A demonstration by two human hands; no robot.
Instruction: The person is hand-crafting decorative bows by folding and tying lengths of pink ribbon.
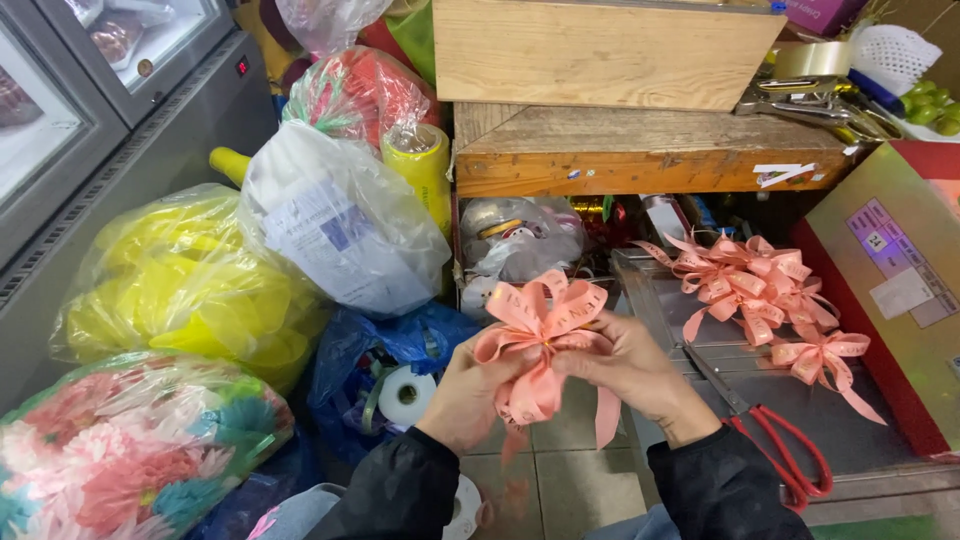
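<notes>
A pink ribbon bow (543, 315) with looped petals and hanging tails is held up in front of me by both hands. My left hand (470, 385) grips its lower left loops, and my right hand (630, 365) pinches its centre and right side. To the right, several finished pink bows (760, 285) lie in a pile on a grey metal surface (730, 365).
Red-handled scissors (775, 440) lie on the metal surface by my right wrist. A red box (890, 290) stands at right. Plastic bags, yellow (190, 290), white (340, 225) and flower-filled (120, 440), crowd the left. A wooden shelf (640, 150) carries tools.
</notes>
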